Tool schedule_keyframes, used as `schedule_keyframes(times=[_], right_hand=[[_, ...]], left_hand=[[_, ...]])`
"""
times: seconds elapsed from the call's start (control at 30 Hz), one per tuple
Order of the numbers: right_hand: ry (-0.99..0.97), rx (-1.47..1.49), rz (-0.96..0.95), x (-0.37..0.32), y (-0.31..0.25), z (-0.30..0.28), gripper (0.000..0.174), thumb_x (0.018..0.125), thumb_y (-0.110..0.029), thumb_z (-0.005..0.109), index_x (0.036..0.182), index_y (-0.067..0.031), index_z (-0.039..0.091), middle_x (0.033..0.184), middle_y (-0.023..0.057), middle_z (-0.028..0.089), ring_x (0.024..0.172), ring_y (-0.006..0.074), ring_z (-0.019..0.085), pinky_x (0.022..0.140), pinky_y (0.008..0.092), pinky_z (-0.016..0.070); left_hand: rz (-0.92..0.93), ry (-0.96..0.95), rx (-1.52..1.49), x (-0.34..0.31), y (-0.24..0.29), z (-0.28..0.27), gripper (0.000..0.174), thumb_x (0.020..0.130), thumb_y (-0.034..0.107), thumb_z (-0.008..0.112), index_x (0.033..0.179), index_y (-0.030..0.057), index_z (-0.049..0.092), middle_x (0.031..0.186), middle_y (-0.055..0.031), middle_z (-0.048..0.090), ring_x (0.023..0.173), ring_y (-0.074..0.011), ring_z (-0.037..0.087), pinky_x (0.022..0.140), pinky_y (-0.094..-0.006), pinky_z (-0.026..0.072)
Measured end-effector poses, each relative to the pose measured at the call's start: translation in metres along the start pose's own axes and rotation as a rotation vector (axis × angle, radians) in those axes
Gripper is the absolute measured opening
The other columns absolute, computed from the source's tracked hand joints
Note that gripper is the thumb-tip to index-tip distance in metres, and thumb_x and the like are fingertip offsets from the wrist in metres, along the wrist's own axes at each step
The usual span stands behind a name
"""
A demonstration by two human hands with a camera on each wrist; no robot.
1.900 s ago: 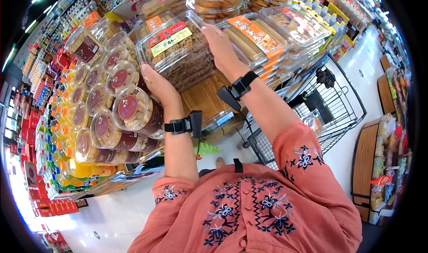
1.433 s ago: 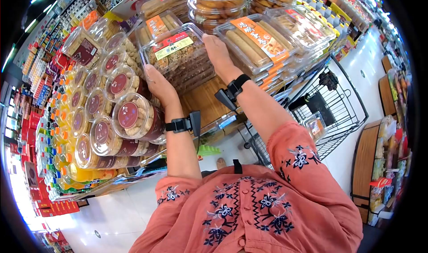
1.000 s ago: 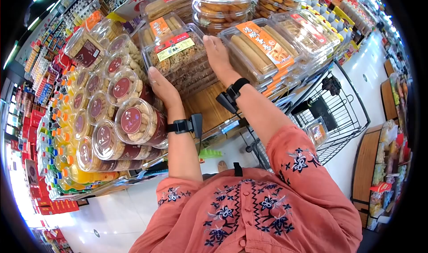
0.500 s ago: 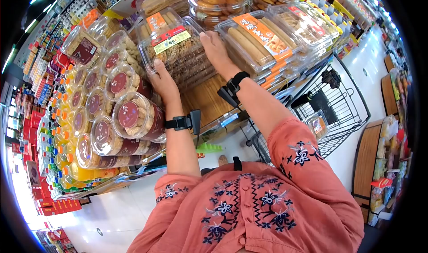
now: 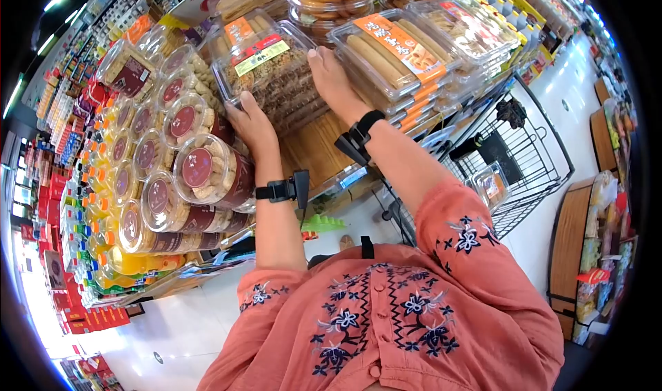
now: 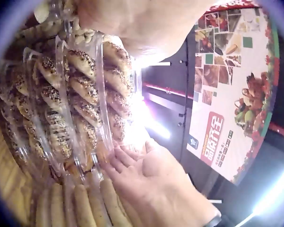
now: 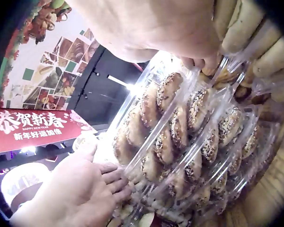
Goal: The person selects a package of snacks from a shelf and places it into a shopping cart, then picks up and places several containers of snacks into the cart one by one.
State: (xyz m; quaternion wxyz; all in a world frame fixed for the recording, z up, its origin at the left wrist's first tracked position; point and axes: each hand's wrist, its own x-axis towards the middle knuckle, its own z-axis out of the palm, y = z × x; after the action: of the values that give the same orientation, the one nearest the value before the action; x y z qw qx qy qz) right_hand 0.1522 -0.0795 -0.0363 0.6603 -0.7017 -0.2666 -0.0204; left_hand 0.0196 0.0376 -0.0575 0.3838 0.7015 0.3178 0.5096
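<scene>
A stack of clear plastic boxes of sesame-topped pastries stands on the wooden display, a red and yellow label on its top lid. My left hand touches its left side near the front corner, thumb by the lid edge. Against the right side lies my right hand, fingers extended. Both wrist views show the seeded pastries in layered boxes between the palms, fingers nearly straight. Part of each hand's contact with the boxes is hidden.
Round tubs with maroon labels crowd the left. Boxes of rolls with orange labels are stacked close on the right, with round biscuit boxes behind. A shopping cart holding a small package stands at the right.
The top box, held higher and nearer in the oldest frame, came down onto the stack. Since then both hands have stayed at its sides, with only small shifts along them.
</scene>
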Motion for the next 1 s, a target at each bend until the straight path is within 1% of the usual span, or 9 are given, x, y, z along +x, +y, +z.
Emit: schedule_keyframes(times=[0.1,0.2,0.3,0.4,0.47,0.5,0.6,0.83,1.0], right_hand=[[-0.003,-0.059,-0.126,-0.023,0.003,-0.008,0.053,0.103,-0.036,0.047,0.135,0.0057,0.044,0.127,0.0312,0.057,0.121,0.0407,0.056,0.102,0.0442,0.0419],[-0.028,-0.037,-0.088,-0.058,0.004,-0.023,0.055,0.104,-0.033,0.046,0.141,0.0068,0.039,0.135,0.0321,0.052,0.128,0.0393,0.052,0.108,0.0431,0.0388],[-0.066,0.024,0.092,-0.100,-0.011,-0.049,0.051,0.104,-0.034,0.046,0.136,0.0061,0.047,0.133,0.0271,0.057,0.127,0.0339,0.054,0.107,0.0393,0.0405],[-0.077,-0.013,0.173,-0.131,-0.009,-0.073,0.049,0.105,-0.035,0.047,0.133,0.0043,0.051,0.129,0.0199,0.061,0.124,0.0258,0.055,0.105,0.0343,0.0402],[-0.091,-0.001,0.194,-0.149,0.001,-0.088,0.048,0.107,-0.036,0.044,0.134,0.0033,0.051,0.127,0.0146,0.061,0.123,0.0208,0.054,0.106,0.0316,0.0376],[-0.083,0.020,0.222,-0.157,0.005,-0.095,0.048,0.106,-0.035,0.046,0.134,0.0036,0.051,0.128,0.0164,0.061,0.123,0.0222,0.055,0.106,0.0321,0.0385],[-0.063,0.070,0.264,-0.169,0.017,-0.113,0.047,0.104,-0.033,0.050,0.133,0.0041,0.052,0.129,0.0201,0.061,0.124,0.0250,0.056,0.105,0.0329,0.0400],[-0.117,0.080,0.329,-0.199,0.020,-0.131,0.054,0.105,-0.037,0.046,0.139,0.0039,0.047,0.131,0.0214,0.060,0.126,0.0280,0.055,0.106,0.0331,0.0394],[-0.164,0.095,0.397,-0.207,0.008,-0.137,0.056,0.104,-0.040,0.046,0.141,0.0031,0.045,0.130,0.0214,0.060,0.123,0.0272,0.056,0.104,0.0330,0.0406]], left_hand=[[0.145,-0.026,0.139,-0.034,0.015,-0.016,0.064,0.100,0.039,0.050,0.135,-0.0136,0.043,0.132,-0.0369,0.049,0.121,-0.0478,0.048,0.107,-0.0468,0.0350],[0.217,-0.178,0.235,-0.075,0.021,-0.026,0.056,0.099,0.035,0.052,0.130,-0.0116,0.049,0.128,-0.0331,0.055,0.120,-0.0458,0.051,0.107,-0.0463,0.0368],[0.058,-0.570,0.250,-0.082,-0.008,-0.007,0.048,0.099,0.033,0.051,0.125,-0.0062,0.057,0.125,-0.0282,0.059,0.119,-0.0435,0.053,0.106,-0.0466,0.0385],[0.067,-0.752,0.289,-0.077,-0.075,0.047,0.043,0.097,0.036,0.050,0.123,0.0024,0.063,0.122,-0.0245,0.063,0.118,-0.0436,0.055,0.102,-0.0485,0.0419],[-0.066,-0.888,0.345,-0.073,-0.100,0.073,0.044,0.096,0.038,0.049,0.124,0.0065,0.063,0.121,-0.0247,0.064,0.117,-0.0441,0.056,0.100,-0.0497,0.0437],[-0.128,-0.954,0.376,-0.070,-0.107,0.081,0.045,0.096,0.039,0.048,0.125,0.0086,0.063,0.121,-0.0248,0.064,0.117,-0.0443,0.057,0.099,-0.0503,0.0446],[-0.085,-0.830,0.448,-0.066,-0.116,0.089,0.049,0.096,0.041,0.051,0.122,0.0013,0.065,0.119,-0.0276,0.064,0.115,-0.0445,0.058,0.097,-0.0479,0.0454],[-0.133,-0.824,0.546,-0.063,-0.109,0.093,0.045,0.100,0.038,0.042,0.113,0.0057,0.071,0.115,-0.0263,0.065,0.108,-0.0471,0.060,0.093,-0.0529,0.0473],[-0.177,-0.836,0.512,-0.057,-0.113,0.094,0.047,0.100,0.039,0.045,0.107,0.0023,0.072,0.109,-0.0279,0.066,0.102,-0.0469,0.062,0.089,-0.0531,0.0493]])
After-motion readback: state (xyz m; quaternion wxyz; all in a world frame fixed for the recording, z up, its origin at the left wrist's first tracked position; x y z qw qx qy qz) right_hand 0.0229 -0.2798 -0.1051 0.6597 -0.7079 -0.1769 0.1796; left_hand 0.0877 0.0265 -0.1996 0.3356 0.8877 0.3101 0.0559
